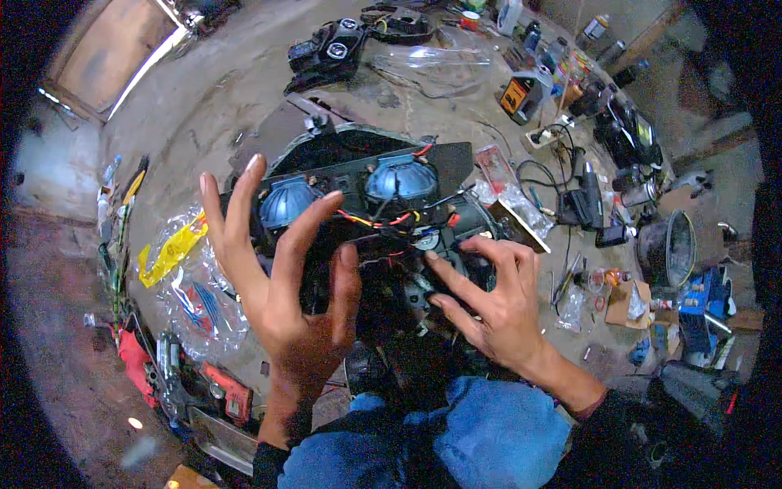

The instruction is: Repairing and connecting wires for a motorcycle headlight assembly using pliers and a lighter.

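Observation:
In front of me is a black lamp housing (330,175) with two rounded, bluish metallic domes, a left dome (289,204) and a right dome (401,181). Red and yellow wires (371,222) run below the domes. My left hand (285,277) is raised over the housing's left side, fingers spread wide, nothing in its grasp. My right hand (501,310) is at the lower right part of the housing. Its index finger and thumb are apart, their tips close to a small round silvery part (425,243). Whether those tips touch it is hard to tell.
Clear plastic wrapping with a yellow strip (175,248) lies left, a red power tool (228,395) lower left. Another black lamp unit (330,50) sits at the far side. Rightward are a heat-gun-like tool (590,200), cables, a bucket (668,248) and several bottles.

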`<state>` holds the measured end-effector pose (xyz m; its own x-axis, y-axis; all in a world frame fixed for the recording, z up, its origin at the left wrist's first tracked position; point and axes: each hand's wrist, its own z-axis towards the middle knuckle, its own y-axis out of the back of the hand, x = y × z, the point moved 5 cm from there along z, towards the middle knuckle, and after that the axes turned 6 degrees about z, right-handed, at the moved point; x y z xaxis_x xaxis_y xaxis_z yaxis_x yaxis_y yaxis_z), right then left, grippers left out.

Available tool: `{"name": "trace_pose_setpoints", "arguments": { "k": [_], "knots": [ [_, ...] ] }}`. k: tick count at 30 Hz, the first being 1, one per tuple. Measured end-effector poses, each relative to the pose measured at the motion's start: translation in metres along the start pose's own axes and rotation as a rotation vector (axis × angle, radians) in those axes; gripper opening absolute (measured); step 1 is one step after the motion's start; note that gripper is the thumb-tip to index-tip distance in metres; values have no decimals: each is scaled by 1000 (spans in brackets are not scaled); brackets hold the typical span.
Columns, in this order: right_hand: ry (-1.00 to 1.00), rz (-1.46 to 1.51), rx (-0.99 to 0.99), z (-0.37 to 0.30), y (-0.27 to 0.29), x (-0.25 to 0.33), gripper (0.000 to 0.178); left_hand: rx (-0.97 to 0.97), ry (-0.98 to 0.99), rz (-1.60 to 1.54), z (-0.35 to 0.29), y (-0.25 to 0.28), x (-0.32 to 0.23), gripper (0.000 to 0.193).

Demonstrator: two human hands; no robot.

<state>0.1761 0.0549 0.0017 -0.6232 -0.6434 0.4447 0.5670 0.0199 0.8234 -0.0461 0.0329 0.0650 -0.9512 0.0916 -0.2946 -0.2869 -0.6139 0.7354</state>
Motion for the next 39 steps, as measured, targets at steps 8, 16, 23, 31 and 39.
{"name": "trace_pose_setpoints", "arguments": {
  "k": [8,16,23,31,39],
  "knots": [
    [36,-75,-18,3,-4,-3,39,21,18,-43,-15,-5,9,38],
    [-20,39,6,21,-4,4,30,21,-53,-42,0,-9,-5,40],
    [-82,53,33,26,-2,6,25,92,-48,-23,14,-23,-8,25],
    [-41,212,-50,24,-7,1,20,110,-55,-99,11,-34,-2,23],
    [-410,719,-238,27,14,-2,21,171,-15,-97,16,-30,-5,15]
  ]
}}
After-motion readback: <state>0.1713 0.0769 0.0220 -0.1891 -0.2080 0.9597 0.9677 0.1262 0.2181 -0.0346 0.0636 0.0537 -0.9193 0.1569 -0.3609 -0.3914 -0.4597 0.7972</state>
